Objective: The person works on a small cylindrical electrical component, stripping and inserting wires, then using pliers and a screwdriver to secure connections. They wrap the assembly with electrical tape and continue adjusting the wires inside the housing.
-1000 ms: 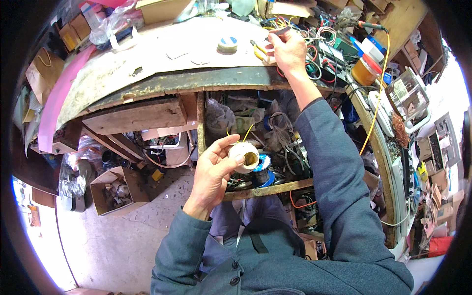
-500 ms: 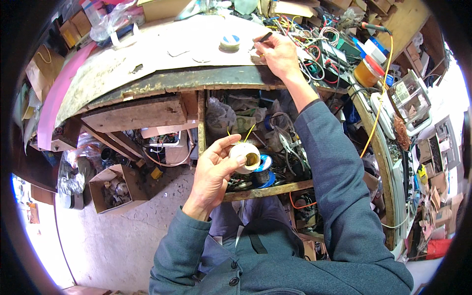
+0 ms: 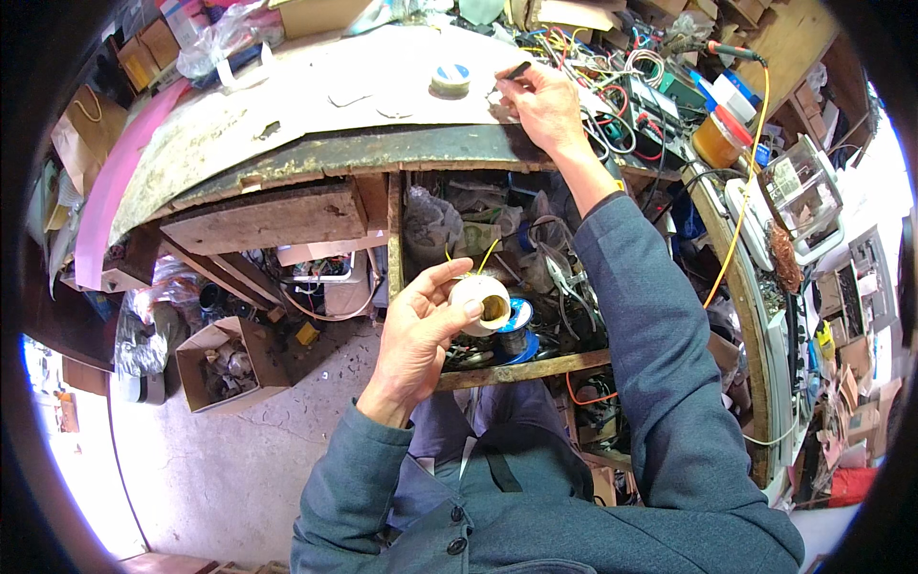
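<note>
My left hand (image 3: 416, 340) is closed on a white hollow cylinder (image 3: 471, 288), with two yellow wires sticking up behind it, above an open drawer. A blue spool (image 3: 516, 346) of dark wire lies beneath that part. My right hand (image 3: 543, 113) reaches onto the white worktop sheet (image 3: 325, 77), fingers pinched round a small dark slim object (image 3: 518, 71) that I cannot identify. A small round tin (image 3: 449, 80) with a blue-and-white top stands just left of those fingers.
Tangled wires (image 3: 631, 67), an orange jar (image 3: 719, 139) and a clear-lidded machine (image 3: 786, 191) crowd the right side. A pink strip (image 3: 124, 167) hangs over the left edge. A cardboard box (image 3: 229, 373) sits on the floor below. The drawer (image 3: 507, 375) holds bags and cables.
My right hand has shifted left and slightly down, and the yellow tool handles seen beside it earlier are now hidden. My left hand has barely moved.
</note>
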